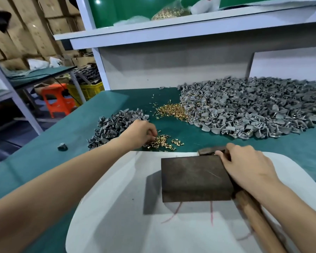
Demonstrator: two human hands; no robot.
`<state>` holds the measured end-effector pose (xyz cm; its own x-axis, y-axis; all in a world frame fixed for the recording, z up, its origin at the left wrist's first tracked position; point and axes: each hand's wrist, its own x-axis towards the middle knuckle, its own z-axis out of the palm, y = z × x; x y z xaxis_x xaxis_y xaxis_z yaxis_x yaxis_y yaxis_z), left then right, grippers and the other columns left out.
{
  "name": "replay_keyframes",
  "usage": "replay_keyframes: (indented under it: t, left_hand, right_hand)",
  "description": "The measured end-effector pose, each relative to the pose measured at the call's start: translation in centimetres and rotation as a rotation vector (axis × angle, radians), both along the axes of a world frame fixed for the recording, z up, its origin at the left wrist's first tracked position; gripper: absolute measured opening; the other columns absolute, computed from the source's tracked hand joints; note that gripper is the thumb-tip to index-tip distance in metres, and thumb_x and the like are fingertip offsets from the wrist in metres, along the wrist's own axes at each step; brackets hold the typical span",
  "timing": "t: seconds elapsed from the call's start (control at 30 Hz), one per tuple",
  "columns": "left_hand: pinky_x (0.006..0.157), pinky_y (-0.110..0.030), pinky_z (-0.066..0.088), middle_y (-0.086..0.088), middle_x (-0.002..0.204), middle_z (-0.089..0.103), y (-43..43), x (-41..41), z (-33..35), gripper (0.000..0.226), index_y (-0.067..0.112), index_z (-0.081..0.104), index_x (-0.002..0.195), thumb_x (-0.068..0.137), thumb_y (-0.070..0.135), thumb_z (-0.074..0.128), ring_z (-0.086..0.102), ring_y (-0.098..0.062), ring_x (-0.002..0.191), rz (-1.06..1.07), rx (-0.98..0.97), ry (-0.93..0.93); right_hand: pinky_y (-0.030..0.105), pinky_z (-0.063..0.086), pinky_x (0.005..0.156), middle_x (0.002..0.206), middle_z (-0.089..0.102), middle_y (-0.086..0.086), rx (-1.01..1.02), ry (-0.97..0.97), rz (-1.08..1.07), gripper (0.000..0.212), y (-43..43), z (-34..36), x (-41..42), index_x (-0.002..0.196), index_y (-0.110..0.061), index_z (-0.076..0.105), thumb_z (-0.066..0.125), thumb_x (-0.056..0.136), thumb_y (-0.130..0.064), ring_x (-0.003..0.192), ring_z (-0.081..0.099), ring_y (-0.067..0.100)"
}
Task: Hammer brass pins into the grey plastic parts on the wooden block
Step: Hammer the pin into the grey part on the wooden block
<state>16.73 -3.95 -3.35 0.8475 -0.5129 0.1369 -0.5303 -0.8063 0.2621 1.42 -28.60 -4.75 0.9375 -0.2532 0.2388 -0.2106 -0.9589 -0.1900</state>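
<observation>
While the left hand [140,133] reaches out to 11 o'clock of the dark rectangular wooden block [195,178], its fingers are bunched and curled down into a small scatter of brass pins [162,141] on the green-covered bench [44,161]; can't tell if a pin is actually pinched. Block sits flat on a white plastic tray [108,207] at the near edge of the bench, centre frame. Right hand [244,165] is at the block's 3 o'clock edge, fingers curled round a wooden-handled steel hammer [254,212] just below the head. The head lies at the block's 1 o'clock corner, touching it or just beside it, can't tell which; the handle runs off toward 5 o'clock under the wrist. Large heap of grey moulded plastic parts [244,108] at 1 o'clock, well apart from the block, up against the white back panel. Smaller heap of grey plastic parts [117,123] at 11 o'clock, just beyond the left hand. Bigger pile of brass pins [173,111] at 12 o'clock, butting the large heap's left edge. One stray grey part [62,147] alone at 9 o'clock near the bench edge. Clear bag of brass pins [169,12] on the white shelf [153,33] above. Off the bench at 10 o'clock: orange plastic stool [57,100], yellow slotted crate [88,89], stacked cardboard boxes [26,33].
</observation>
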Motion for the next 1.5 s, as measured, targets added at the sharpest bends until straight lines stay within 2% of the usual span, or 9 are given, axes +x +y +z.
replay_keyframes:
  t: [0.17, 0.37, 0.57, 0.63, 0.73, 1.1, 1.2, 1.37, 1.5]
  left_hand:
    - [0.080, -0.020, 0.039, 0.006, 0.099, 0.057, 1.3, -0.6, 0.3, 0.029, 0.017, 0.065, 0.112, 0.085, 0.029, 0.069, 0.052, -0.006, 0.088, 0.084, -0.119, -0.060]
    - [0.074, -0.016, 0.042, 0.000, 0.090, 0.071, 1.4, -2.5, -0.8, 0.011, 0.012, 0.073, 0.095, 0.088, 0.010, 0.065, 0.059, -0.009, 0.078, 0.125, -0.098, -0.012]
    - [0.060, -0.005, 0.044, -0.003, 0.082, 0.072, 1.0, -3.0, 0.1, 0.003, 0.009, 0.073, 0.085, 0.082, 0.008, 0.071, 0.061, -0.004, 0.066, 0.106, -0.112, 0.073]
    - [0.066, -0.010, 0.048, -0.005, 0.082, 0.071, 0.6, -3.0, 0.4, 0.004, 0.008, 0.073, 0.083, 0.082, 0.006, 0.070, 0.055, 0.002, 0.061, 0.104, -0.074, 0.066]
    - [0.075, -0.022, 0.052, -0.008, 0.079, 0.072, 0.2, -3.0, 0.8, 0.003, 0.008, 0.071, 0.081, 0.082, 0.011, 0.071, 0.057, -0.006, 0.059, 0.124, -0.014, 0.082]
    - [0.068, -0.029, 0.046, -0.012, 0.089, 0.069, -1.3, -3.8, 1.4, 0.014, 0.009, 0.070, 0.083, 0.080, 0.000, 0.060, 0.063, -0.027, 0.086, 0.139, 0.153, -0.001]
    - [0.077, -0.035, 0.052, -0.009, 0.092, 0.067, -1.1, -4.0, 1.1, 0.022, 0.014, 0.062, 0.078, 0.077, -0.006, 0.054, 0.062, -0.027, 0.089, 0.103, 0.133, -0.001]
    - [0.082, -0.035, 0.054, -0.007, 0.095, 0.069, -1.2, -3.7, 0.8, 0.017, 0.011, 0.070, 0.094, 0.083, 0.000, 0.062, 0.065, -0.023, 0.089, 0.055, 0.128, 0.006]
    - [0.078, -0.033, 0.054, -0.005, 0.089, 0.070, -1.2, -3.3, 0.7, 0.009, 0.012, 0.069, 0.084, 0.082, 0.004, 0.068, 0.066, -0.021, 0.084, 0.057, 0.098, 0.001]
  right_hand:
    - [0.033, 0.036, 0.062, 0.078, 0.052, 0.007, -0.016, 0.012, 0.010, 0.033, 0.0, -0.1, 0.0, 0.085, -0.019, 0.045, 0.035, 0.097, -0.047, 0.089, 0.061, 0.035]
    - [0.033, 0.036, 0.062, 0.076, 0.049, 0.006, -0.025, 0.035, 0.012, 0.033, 0.0, -0.1, 0.1, 0.086, -0.019, 0.044, 0.034, 0.097, -0.048, 0.089, 0.061, 0.035]
    - [0.033, 0.035, 0.062, 0.072, 0.043, 0.003, -0.008, 0.054, 0.014, 0.033, 0.0, -0.1, 0.0, 0.084, -0.019, 0.043, 0.034, 0.097, -0.048, 0.088, 0.061, 0.034]
    - [0.033, 0.036, 0.062, 0.072, 0.044, 0.003, -0.002, 0.056, 0.013, 0.033, -0.1, -0.1, -0.1, 0.084, -0.019, 0.044, 0.035, 0.097, -0.048, 0.088, 0.061, 0.034]
    - [0.033, 0.037, 0.062, 0.073, 0.045, 0.004, 0.003, 0.057, 0.014, 0.034, -0.1, 0.0, -0.1, 0.083, -0.019, 0.044, 0.035, 0.097, -0.048, 0.088, 0.061, 0.035]
    - [0.033, 0.037, 0.064, 0.074, 0.046, 0.004, 0.029, 0.073, 0.011, 0.034, 0.0, 0.3, -0.2, 0.085, -0.018, 0.047, 0.036, 0.096, -0.048, 0.089, 0.060, 0.034]
    - [0.033, 0.038, 0.063, 0.072, 0.045, 0.003, 0.028, 0.073, 0.012, 0.034, 0.1, 0.4, -0.2, 0.085, -0.019, 0.047, 0.036, 0.096, -0.049, 0.088, 0.060, 0.034]
    - [0.032, 0.036, 0.063, 0.068, 0.041, 0.001, 0.027, 0.071, 0.006, 0.034, 0.0, 0.4, -0.4, 0.084, -0.019, 0.047, 0.036, 0.096, -0.049, 0.086, 0.060, 0.034]
    - [0.033, 0.036, 0.062, 0.070, 0.042, 0.002, 0.040, 0.071, 0.006, 0.034, 0.1, 0.4, -0.4, 0.085, -0.019, 0.048, 0.037, 0.096, -0.049, 0.087, 0.060, 0.034]
